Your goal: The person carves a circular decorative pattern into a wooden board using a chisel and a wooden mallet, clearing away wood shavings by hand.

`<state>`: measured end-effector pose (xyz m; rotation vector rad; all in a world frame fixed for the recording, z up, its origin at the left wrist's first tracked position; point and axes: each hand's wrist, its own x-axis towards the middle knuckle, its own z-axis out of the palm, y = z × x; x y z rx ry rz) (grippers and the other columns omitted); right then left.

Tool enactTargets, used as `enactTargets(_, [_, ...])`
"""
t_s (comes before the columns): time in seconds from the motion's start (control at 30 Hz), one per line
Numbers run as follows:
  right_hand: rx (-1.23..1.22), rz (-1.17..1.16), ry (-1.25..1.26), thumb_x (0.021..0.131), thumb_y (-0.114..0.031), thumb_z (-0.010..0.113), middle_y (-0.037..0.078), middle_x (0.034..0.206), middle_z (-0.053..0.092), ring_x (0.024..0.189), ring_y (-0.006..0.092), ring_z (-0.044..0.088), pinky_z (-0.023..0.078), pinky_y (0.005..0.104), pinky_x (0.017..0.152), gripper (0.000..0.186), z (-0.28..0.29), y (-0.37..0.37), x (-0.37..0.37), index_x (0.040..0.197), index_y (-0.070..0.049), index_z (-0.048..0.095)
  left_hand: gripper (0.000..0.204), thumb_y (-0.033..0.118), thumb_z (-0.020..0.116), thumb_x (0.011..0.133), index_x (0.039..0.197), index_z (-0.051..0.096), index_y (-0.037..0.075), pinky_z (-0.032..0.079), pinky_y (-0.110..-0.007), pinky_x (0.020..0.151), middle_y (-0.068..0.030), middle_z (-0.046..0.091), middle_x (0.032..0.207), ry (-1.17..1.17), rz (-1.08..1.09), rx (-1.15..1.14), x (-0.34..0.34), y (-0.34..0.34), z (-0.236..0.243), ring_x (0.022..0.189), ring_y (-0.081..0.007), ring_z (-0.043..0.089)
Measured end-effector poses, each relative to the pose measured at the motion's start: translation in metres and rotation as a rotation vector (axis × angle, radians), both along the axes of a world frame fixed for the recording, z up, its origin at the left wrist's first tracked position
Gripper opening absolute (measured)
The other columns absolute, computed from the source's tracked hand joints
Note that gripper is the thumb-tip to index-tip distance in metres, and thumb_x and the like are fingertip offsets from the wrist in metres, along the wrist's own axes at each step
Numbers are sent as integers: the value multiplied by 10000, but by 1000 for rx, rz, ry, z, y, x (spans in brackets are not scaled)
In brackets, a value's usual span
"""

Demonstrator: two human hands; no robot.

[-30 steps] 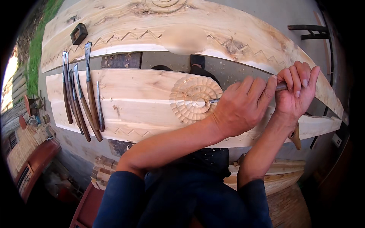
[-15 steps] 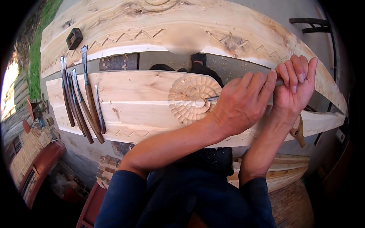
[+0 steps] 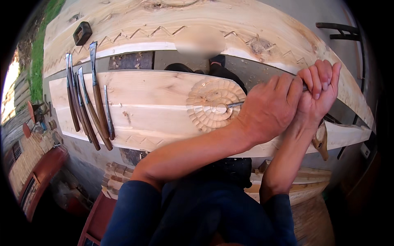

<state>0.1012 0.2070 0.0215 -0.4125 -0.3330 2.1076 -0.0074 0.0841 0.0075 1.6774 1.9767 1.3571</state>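
A carving gouge (image 3: pixel 235 105) lies low across the pale wooden board (image 3: pixel 152 94), its steel tip at the centre of a round carved rosette (image 3: pixel 209 88). My left hand (image 3: pixel 269 112) is wrapped round the gouge close to the blade, over the rosette's right side. Behind it, my right hand (image 3: pixel 319 88) is closed on the handle end. Most of the gouge is hidden inside my fingers. Rings of petal-like cuts surround the tip. A carved zigzag runs along the board's near edge, partly covered by my left forearm.
Several wood-handled chisels and gouges (image 3: pixel 98 102) lie across the board's left end. A second board (image 3: pixel 135 20) with zigzag carving stretches along the far side, bearing a dark hollow block (image 3: pixel 82 33). A rounded wooden tool (image 3: pixel 320 141) sits by my right forearm. Wood blocks (image 3: pixel 113 180) are stacked near left.
The view has shifted slightly, so the board and rosette appear a little further right and up. Both hands keep their grip on the gouge, its tip still at the rosette's centre.
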Motion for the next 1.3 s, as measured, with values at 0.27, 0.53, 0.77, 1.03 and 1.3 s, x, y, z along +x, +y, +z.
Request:
enactTargets(0.27, [-78, -75, -289, 1199, -349, 495, -13, 641, 405, 438, 98, 231, 244, 279, 476, 483, 18, 10, -19, 766, -145, 433, 319, 118, 723, 913, 1220, 661, 56, 536, -371, 601, -87, 625, 943, -3, 28, 12, -2, 2, -3, 789, -252, 673])
enactTargets(0.53, [-296, -62, -97, 1211, -361, 455, 1, 693, 448, 443, 100, 255, 263, 286, 477, 480, 7, 13, 8, 789, -131, 448, 520, 105, 687, 847, 1347, 667, -36, 505, -311, 567, -91, 652, 998, 261, -54, 71, -6, -5, -1, 770, -209, 639])
enactTargets(0.77, [-26, 23, -20, 1224, -370, 408, 2, 652, 432, 416, 89, 238, 256, 272, 450, 516, 17, 14, 9, 764, -137, 437, 610, 129, 691, 841, 1424, 650, -49, 494, -303, 569, -99, 650, 1012, 181, -105, 146, -6, -2, -1, 755, -188, 617])
enactTargets(1.03, [-13, -62, -92, 1214, -385, 444, 8, 662, 436, 416, 97, 236, 250, 265, 433, 513, 18, 5, 1, 767, -133, 434, 563, 118, 697, 844, 1384, 670, -37, 491, -311, 578, -100, 664, 1027, 159, -65, 122, -7, -3, -1, 754, -199, 623])
enactTargets(1.3, [281, -197, -363, 1185, -477, 469, 144, 831, 610, 646, 206, 506, 422, 325, 622, 496, 52, -20, -53, 995, -31, 575, 582, 7, 719, 819, 1396, 674, -51, 599, -382, 714, -156, 713, 1100, -65, 36, 338, -8, 0, 9, 887, -286, 724])
